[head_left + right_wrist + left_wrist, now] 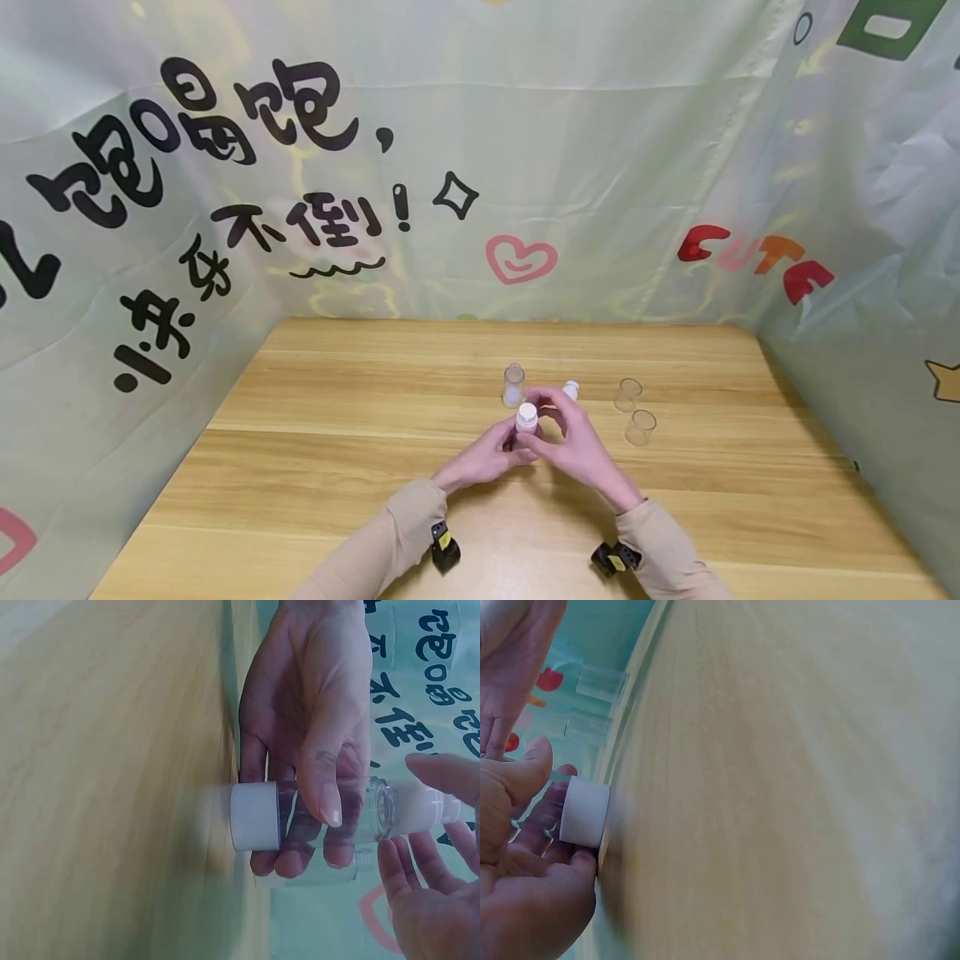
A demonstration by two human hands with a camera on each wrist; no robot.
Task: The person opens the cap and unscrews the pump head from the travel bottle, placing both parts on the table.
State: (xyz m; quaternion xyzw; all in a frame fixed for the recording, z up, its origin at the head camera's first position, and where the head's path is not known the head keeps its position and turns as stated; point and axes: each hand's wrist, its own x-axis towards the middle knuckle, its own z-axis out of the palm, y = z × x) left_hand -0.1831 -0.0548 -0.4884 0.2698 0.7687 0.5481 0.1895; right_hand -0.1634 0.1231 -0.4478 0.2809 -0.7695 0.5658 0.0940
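Upright between my hands is a small clear bottle (311, 814) with a white base (585, 814) and a white stepped cap (527, 415) at its top. My left hand (487, 454) grips the clear body, thumb on one side and fingers on the other, as the right wrist view shows. Around the white cap curl the thumb and fingers of my right hand (576, 439). The base is close to the tabletop; contact is unclear. Past my right hand a second white-topped bottle (571, 389) is partly hidden.
A clear container (513, 385) with a whitish bottom stands behind the hands. Two clear cylinders (628, 395) stand to the right on the wooden table (337, 467). A printed cloth (600, 167) hangs behind the table and along both sides.
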